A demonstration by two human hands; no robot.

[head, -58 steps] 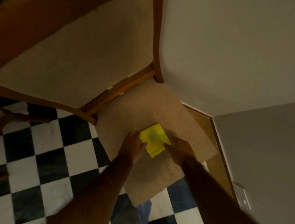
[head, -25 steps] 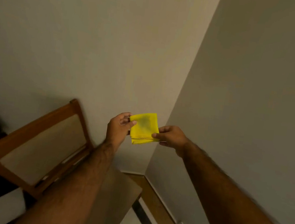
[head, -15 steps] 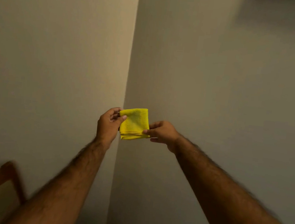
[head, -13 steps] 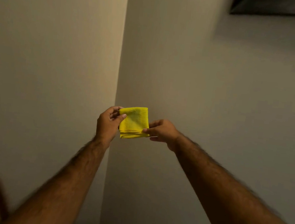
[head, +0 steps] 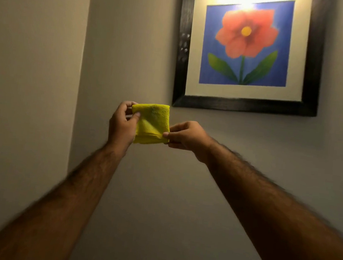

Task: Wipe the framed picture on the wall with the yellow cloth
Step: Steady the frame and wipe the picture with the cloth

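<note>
I read the scene as dim, warm-toned. Strongest light is a glare patch at the top of the framed picture (head: 250, 53), washing out its upper mat. The wall (head: 180, 195) darkens toward the bottom; the adjoining wall on the left is paler. Both forearms smear toward the lower corners. I see the yellow cloth (head: 152, 124) reasonably sharp, its colour saturated.

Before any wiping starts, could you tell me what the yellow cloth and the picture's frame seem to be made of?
Yellow cloth: soft, folded, nappy fabric, probably microfibre; matte, fuzzy surface. Frame: dark, almost black, likely stained wood with a slight sheen; the grain is too dim to confirm.
</note>
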